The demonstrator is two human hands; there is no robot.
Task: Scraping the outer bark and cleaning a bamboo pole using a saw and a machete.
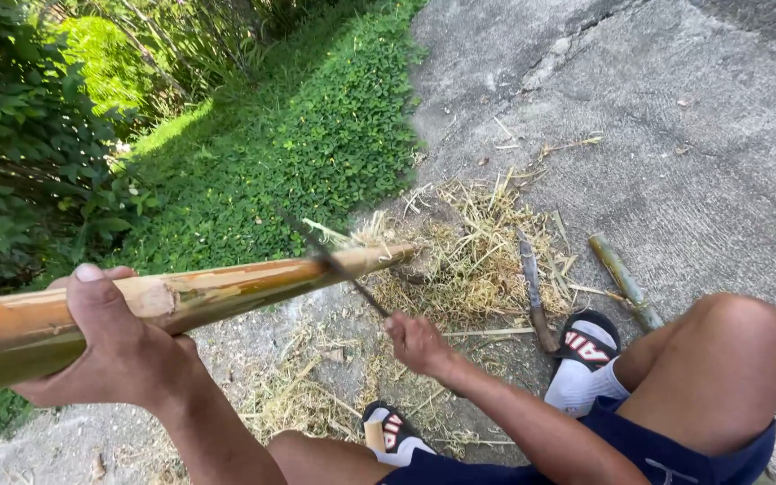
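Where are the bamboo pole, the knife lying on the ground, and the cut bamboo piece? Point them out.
bamboo pole [244, 286], head view, mid shaft.
knife on the ground [532, 283], head view, blade middle.
cut bamboo piece [623, 280], head view, its middle.

Dark blue shorts [675, 454] are worn with white socks [577, 384] and black slide sandals [588, 339] marked in red and white; arms are left bare.
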